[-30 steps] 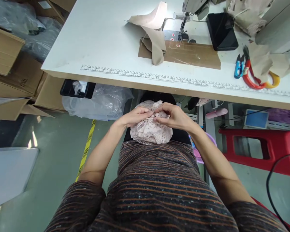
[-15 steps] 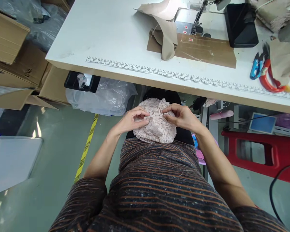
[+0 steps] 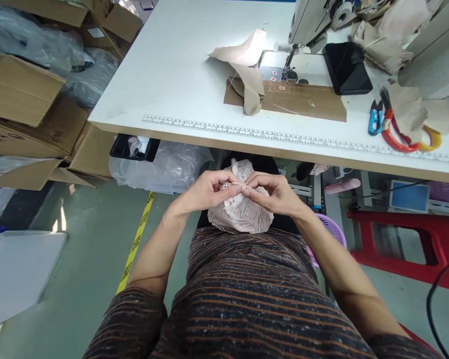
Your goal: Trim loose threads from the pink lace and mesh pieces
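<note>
A crumpled piece of pale pink lace fabric (image 3: 243,217) lies in my lap, below the table's front edge. My left hand (image 3: 217,188) pinches a fold of the lace between thumb and fingers. From the other side, my right hand (image 3: 271,192) pinches the same raised fold, its fingertips meeting those of the left. Fingers cover the small spot where both grips come together. The rest of the lace bunches loosely beneath the hands.
On the white table (image 3: 164,70) stand a sewing machine (image 3: 307,25), a black phone-like slab (image 3: 347,68), blue snips (image 3: 376,118) and red-and-yellow-handled scissors (image 3: 398,139). Beige cloth (image 3: 249,85) lies by the needle. Cardboard boxes (image 3: 26,94) are at left, a red stool (image 3: 392,244) at right.
My hands have come together from either side of the lace, and a fold is now lifted between their fingertips. The view has shifted, showing more of the sewing machine.
</note>
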### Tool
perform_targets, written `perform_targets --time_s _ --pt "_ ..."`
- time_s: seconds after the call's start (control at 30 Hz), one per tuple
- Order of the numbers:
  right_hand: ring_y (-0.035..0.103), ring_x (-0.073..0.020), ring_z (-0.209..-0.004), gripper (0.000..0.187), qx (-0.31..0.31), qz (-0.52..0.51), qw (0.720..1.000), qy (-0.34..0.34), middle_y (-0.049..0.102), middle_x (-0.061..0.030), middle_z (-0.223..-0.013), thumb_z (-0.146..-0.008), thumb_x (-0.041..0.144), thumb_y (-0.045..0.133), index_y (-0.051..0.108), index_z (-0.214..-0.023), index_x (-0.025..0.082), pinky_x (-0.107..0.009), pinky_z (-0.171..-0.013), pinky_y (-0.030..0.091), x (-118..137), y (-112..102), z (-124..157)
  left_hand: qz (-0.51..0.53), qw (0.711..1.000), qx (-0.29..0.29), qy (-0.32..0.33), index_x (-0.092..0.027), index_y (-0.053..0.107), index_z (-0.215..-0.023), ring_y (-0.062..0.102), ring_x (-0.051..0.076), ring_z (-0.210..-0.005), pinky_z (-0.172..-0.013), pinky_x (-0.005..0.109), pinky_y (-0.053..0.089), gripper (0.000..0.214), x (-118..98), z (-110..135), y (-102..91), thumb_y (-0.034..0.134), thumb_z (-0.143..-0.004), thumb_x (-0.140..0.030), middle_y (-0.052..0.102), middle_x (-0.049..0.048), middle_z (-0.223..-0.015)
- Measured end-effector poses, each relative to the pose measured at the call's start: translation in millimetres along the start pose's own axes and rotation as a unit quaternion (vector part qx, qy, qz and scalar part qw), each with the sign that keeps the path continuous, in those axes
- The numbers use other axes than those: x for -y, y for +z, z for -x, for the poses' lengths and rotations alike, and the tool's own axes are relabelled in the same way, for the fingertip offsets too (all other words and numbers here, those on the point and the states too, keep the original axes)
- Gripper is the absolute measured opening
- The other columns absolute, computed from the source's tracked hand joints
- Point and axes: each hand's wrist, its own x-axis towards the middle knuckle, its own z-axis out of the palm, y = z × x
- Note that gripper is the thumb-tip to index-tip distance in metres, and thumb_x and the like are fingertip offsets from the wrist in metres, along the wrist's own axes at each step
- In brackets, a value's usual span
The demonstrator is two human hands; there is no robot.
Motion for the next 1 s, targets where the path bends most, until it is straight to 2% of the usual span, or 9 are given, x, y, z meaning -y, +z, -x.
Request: perform_targets --time_s 0.13,0.2,0.3,0.37,0.47,0.6,0.73,0.87,1.0 --pt "0.057 -0.0151 -0.070 0.020 -0.012 -0.037 0.999 0.021 0.067 -0.0032 -0.077 -0.090 0.037 0.069 0.070 -0.080 0.019 -0.031 -0.065 0.047 -0.1 0.8 6.2 -0.013 0.999 -0.038 0.020 -0.016 0.071 -0.084 0.048 0.008 -0.055 -0.051 0.021 0.040 0.017 3.9 -2.6 -1.8 0.071 -0.088 -0.033 0.059 -0.0019 -0.067" --pt "0.057 -0.0151 -0.071 0.019 -0.011 -0.041 0.999 0.016 0.067 -0.0033 -0.078 -0.091 0.035 0.068 0.070 -0.080 0.019 -0.031 -0.065 0.047 1.1 1.4 6.8 -0.040 0.993 -0.069 0.082 -0.018 0.072 -0.081 0.063 0.014 -0.082 -0.074 0.029 0.053 0.015 8.0 -3.5 -3.7 0.076 -0.084 -0.032 0.069 0.0051 -0.092" --pt "0.056 -0.0150 -0.072 0.017 -0.016 -0.019 1.000 0.002 0.066 -0.0027 -0.077 -0.091 0.033 0.067 0.069 -0.080 0.020 -0.031 -0.065 0.046 4.4 2.9 6.3 -0.054 0.987 -0.053 0.140 -0.020 0.072 -0.078 0.059 0.025 -0.125 -0.110 0.047 0.044 0.012 11.3 -4.6 -9.1 0.077 -0.083 -0.029 0.063 0.0105 -0.135" --pt "0.056 -0.0147 -0.072 0.016 -0.020 -0.001 1.000 -0.014 0.066 -0.0023 -0.077 -0.092 0.030 0.066 0.068 -0.080 0.020 -0.030 -0.065 0.046 7.0 4.1 5.6 -0.036 0.990 -0.010 0.137 -0.020 0.071 -0.079 0.059 0.027 -0.129 -0.118 0.054 0.034 0.010 11.8 -5.2 -12.6 0.075 -0.085 -0.028 0.065 0.0104 -0.136" --pt "0.057 -0.0147 -0.073 0.013 -0.027 0.017 0.999 -0.042 0.066 -0.0023 -0.077 -0.092 0.027 0.065 0.066 -0.081 0.020 -0.030 -0.066 0.047 10.7 5.5 4.9 -0.024 0.992 0.010 0.121 -0.021 0.071 -0.080 0.069 0.025 -0.114 -0.122 0.058 0.026 0.010 12.3 -6.0 -14.6 0.075 -0.085 -0.028 0.076 0.0077 -0.112" --pt "0.057 -0.0145 -0.073 0.011 -0.034 0.032 0.998 -0.045 0.066 -0.0028 -0.079 -0.092 0.024 0.064 0.065 -0.083 0.019 -0.030 -0.068 0.047 14.7 7.5 4.5 0.006 0.996 -0.027 0.089 -0.019 0.071 -0.076 0.071 0.018 -0.085 -0.115 0.051 0.040 0.017 12.0 -6.1 -11.6 0.076 -0.083 -0.034 0.075 0.0035 -0.082" --pt "0.058 -0.0141 -0.074 0.014 -0.080 0.026 0.996 -0.018 0.067 -0.0027 -0.079 -0.093 0.024 0.062 0.064 -0.080 0.020 -0.031 -0.071 0.048 16.2 14.1 3.2 0.049 0.995 -0.080 0.033 -0.016 0.071 -0.076 0.065 0.015 -0.076 -0.086 0.035 0.057 0.020 5.8 -3.3 -6.3 0.076 -0.082 -0.035 0.071 0.0042 -0.077" --pt "0.059 -0.0137 -0.070 0.022 -0.157 -0.047 0.985 0.046 0.068 -0.0023 -0.076 -0.089 0.033 0.068 0.064 -0.073 0.019 -0.029 -0.066 0.048 15.0 25.0 -1.3 0.085 0.988 -0.127 -0.014 -0.015 0.071 -0.075 0.062 0.013 -0.069 -0.063 0.024 0.052 0.018 -0.9 -2.0 -3.3 0.079 -0.078 -0.030 0.070 0.0044 -0.076" --pt "0.052 -0.0110 -0.056 0.036 -0.202 -0.116 0.964 0.132 0.064 -0.0002 -0.063 -0.077 0.049 0.079 0.064 -0.066 0.019 -0.025 -0.050 0.041 16.0 30.6 -6.8 0.102 0.985 -0.136 -0.033 -0.015 0.067 -0.074 0.057 0.009 -0.059 -0.053 0.020 0.047 0.018 -2.8 -4.7 -4.1 0.081 -0.074 -0.027 0.067 0.0016 -0.070"
